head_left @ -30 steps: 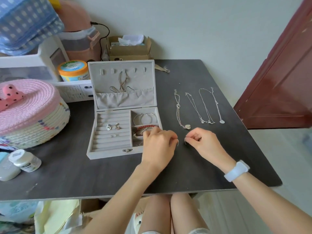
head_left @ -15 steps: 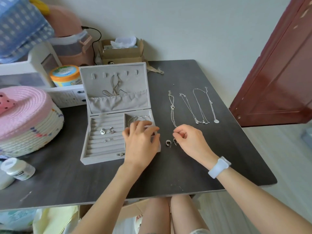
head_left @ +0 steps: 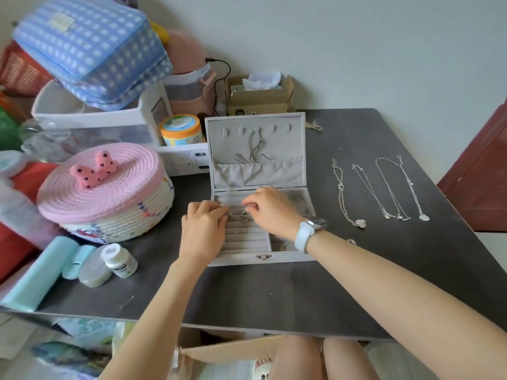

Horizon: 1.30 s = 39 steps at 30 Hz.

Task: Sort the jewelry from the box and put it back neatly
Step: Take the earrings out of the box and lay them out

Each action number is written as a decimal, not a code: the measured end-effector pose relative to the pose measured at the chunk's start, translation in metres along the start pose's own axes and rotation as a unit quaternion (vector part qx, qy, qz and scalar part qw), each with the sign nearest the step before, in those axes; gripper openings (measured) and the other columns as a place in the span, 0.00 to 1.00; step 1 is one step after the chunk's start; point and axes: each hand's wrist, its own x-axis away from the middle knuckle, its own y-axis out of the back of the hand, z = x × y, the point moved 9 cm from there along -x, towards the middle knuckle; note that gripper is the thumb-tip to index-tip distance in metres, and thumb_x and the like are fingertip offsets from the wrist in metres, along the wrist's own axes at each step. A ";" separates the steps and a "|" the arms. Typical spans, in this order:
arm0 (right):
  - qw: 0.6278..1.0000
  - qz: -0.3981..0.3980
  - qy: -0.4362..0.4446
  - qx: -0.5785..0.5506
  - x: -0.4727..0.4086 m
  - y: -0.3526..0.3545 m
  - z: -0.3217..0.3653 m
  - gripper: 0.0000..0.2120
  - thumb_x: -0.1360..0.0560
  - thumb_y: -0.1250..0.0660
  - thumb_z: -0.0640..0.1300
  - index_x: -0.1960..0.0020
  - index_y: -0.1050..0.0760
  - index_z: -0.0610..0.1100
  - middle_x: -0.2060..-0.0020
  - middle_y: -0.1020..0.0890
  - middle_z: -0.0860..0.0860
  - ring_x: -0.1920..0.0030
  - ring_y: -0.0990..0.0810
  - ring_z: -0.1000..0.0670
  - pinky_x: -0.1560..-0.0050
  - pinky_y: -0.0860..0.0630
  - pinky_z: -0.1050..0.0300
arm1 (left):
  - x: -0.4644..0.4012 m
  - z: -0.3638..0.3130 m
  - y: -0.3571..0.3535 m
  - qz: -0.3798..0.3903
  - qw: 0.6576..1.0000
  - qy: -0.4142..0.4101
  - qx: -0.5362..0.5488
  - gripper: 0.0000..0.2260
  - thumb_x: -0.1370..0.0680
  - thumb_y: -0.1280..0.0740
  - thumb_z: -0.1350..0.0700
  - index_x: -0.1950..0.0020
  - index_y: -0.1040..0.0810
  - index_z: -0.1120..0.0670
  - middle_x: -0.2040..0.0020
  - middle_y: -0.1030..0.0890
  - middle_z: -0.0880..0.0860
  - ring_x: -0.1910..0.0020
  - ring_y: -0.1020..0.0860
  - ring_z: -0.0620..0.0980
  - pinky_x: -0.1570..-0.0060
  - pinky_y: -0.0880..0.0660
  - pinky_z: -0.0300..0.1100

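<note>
The grey velvet jewelry box [head_left: 301, 149] stands open on the dark table [head_left: 274, 297], its lid upright with a cord hanging in it. My left hand [head_left: 201, 231] rests at the box's left edge, its fingertips pressing on the ring rolls [head_left: 247, 241]. My right hand [head_left: 274, 211] reaches over the box and pinches a small silver piece above the upper rolls. A few small rings [head_left: 243, 218] sit in the rolls. Silver bangles [head_left: 300, 204] lie in the right compartment, partly hidden by my wrist. Three silver necklaces [head_left: 380, 193] lie stretched out on the table to the right.
One small silver piece [head_left: 352, 241] lies on the table by my right forearm. A pink-lidded woven basket [head_left: 109, 204], a white pill bottle [head_left: 120, 260] and mint cases [head_left: 41, 275] crowd the left. White organiser, jar and cardboard box stand behind. A red door [head_left: 482, 182] is at right.
My right hand picked a small silver piece off the table and carried it left over the ring rolls. My left hand moved to the box's left edge. One piece stays on the table.
</note>
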 end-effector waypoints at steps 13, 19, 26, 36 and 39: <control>0.997 0.071 0.014 -0.018 -0.011 -0.016 -0.003 0.06 0.26 0.35 0.42 0.52 0.24 0.41 0.62 0.28 0.54 0.49 0.30 0.49 0.45 0.34 0.55 | -0.012 0.005 -0.005 0.043 0.998 0.030 0.027 0.08 0.23 0.36 0.53 0.48 0.18 0.50 0.45 0.24 0.51 0.43 0.35 0.55 0.52 0.43 0.44; 0.997 0.055 0.023 -0.040 -0.007 -0.007 -0.003 0.06 0.24 0.38 0.41 0.53 0.25 0.39 0.58 0.28 0.52 0.54 0.33 0.53 0.51 0.36 0.60 | -0.020 0.006 -0.005 0.089 0.992 0.093 0.013 0.11 0.23 0.38 0.47 0.54 0.18 0.47 0.49 0.25 0.50 0.41 0.35 0.55 0.51 0.45 0.45; 0.993 -0.048 0.013 -0.102 0.013 0.043 -0.013 0.03 0.26 0.36 0.39 0.55 0.24 0.40 0.61 0.24 0.53 0.64 0.28 0.56 0.62 0.34 0.68 | -0.031 -0.007 -0.011 0.138 0.981 0.112 -0.076 0.08 0.26 0.35 0.48 0.54 0.18 0.47 0.50 0.22 0.50 0.43 0.33 0.54 0.50 0.42 0.47; 0.986 -0.117 -0.060 -0.102 0.086 0.108 -0.076 0.05 0.26 0.36 0.35 0.55 0.23 0.42 0.66 0.27 0.59 0.66 0.28 0.62 0.61 0.33 0.77 | 0.000 -0.074 0.028 0.008 0.983 -0.018 0.185 0.03 0.26 0.32 0.57 0.57 0.19 0.55 0.61 0.19 0.48 0.60 0.25 0.45 0.59 0.30 0.35; 0.988 -0.068 -0.106 -0.092 0.111 0.114 -0.103 0.06 0.26 0.36 0.37 0.57 0.23 0.46 0.64 0.24 0.55 0.63 0.27 0.59 0.61 0.33 0.77 | 0.017 -0.119 0.021 0.097 0.949 -0.034 0.297 0.05 0.27 0.31 0.60 0.63 0.21 0.53 0.69 0.22 0.42 0.69 0.25 0.38 0.66 0.32 0.25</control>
